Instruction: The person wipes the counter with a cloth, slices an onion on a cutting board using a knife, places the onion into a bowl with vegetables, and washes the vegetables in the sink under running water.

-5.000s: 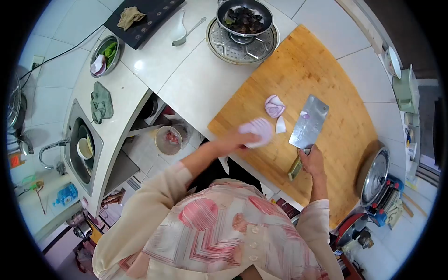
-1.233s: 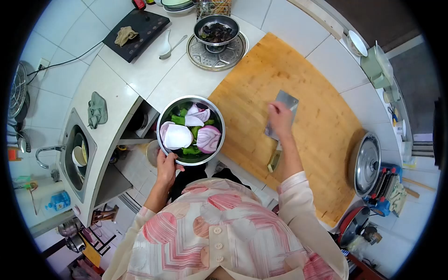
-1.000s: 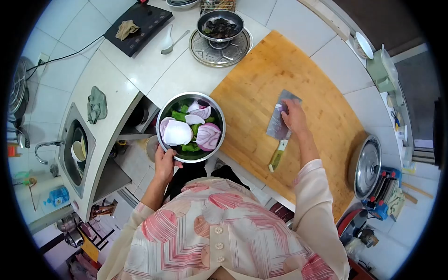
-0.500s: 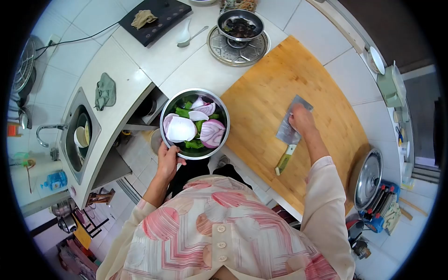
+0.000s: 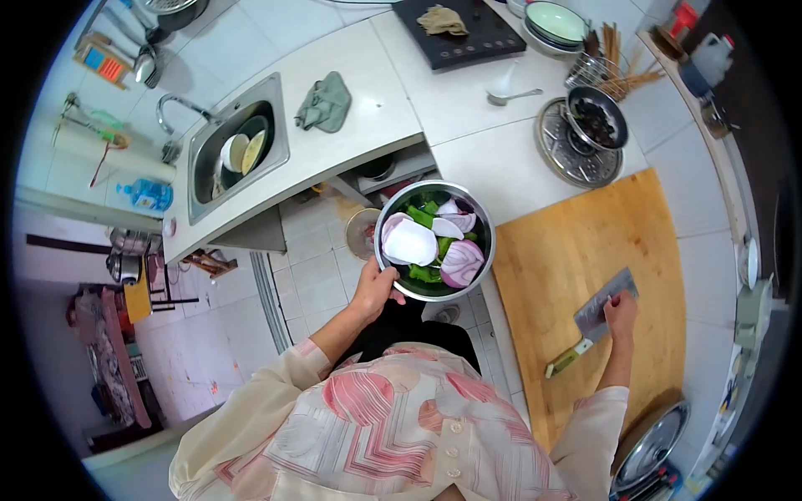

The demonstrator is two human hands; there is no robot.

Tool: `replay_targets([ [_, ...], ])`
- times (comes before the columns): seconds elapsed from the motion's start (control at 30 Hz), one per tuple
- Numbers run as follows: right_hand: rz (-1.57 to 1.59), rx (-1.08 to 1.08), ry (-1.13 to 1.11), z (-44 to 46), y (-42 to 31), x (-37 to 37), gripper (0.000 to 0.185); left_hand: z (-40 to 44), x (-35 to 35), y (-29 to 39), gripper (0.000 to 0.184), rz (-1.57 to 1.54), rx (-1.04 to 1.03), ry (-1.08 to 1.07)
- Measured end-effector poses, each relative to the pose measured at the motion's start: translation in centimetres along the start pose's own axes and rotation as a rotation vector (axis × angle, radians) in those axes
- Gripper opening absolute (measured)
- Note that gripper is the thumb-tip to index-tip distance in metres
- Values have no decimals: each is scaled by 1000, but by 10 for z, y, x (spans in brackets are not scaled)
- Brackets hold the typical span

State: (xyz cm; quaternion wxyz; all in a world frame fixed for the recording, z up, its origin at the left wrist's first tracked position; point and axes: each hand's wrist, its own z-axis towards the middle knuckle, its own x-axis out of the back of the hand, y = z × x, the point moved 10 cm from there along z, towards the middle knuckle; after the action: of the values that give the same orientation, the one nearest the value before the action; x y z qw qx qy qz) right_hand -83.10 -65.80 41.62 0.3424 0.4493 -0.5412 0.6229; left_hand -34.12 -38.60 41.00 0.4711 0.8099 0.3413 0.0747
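Observation:
My left hand [image 5: 375,290] grips the near left rim of a steel bowl [image 5: 490,238], holding it beside the cutting board's left edge. Inside the bowl are pieces of purple onion [image 5: 461,263] and green pepper [image 5: 424,274]. A cleaver [image 5: 591,316] lies flat on the wooden board [image 5: 535,259], its green handle [image 5: 565,359] toward me. Over the far right part of the blade, my right hand [image 5: 620,312] is closed with its fingertips pinched together; whether something small is between them is hidden.
Bowls [image 5: 237,153] sit in the sink [image 5: 199,188] at left, near a green cloth [image 5: 325,103]. A pan of dark food [image 5: 596,118] stands on a round metal rack [image 5: 558,154]. A spoon [image 5: 511,97] and an induction cooker [image 5: 459,48] are at the back. A lid [image 5: 656,447] leans at lower right.
The view has swung left, so the board and bowl appear farther right. The bowl came into my left hand, and the onion pieces left the board. My right hand let go of the cleaver handle.

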Motion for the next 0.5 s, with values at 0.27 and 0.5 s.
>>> replay_targets([
  [0.27,47,-131,-49,-17,-1,-3,13,-15,49,-9,32,-74,10,100],
  [0.5,178,-144,139,-42,8,10,15,-10,122,-19,29,49,4,236],
])
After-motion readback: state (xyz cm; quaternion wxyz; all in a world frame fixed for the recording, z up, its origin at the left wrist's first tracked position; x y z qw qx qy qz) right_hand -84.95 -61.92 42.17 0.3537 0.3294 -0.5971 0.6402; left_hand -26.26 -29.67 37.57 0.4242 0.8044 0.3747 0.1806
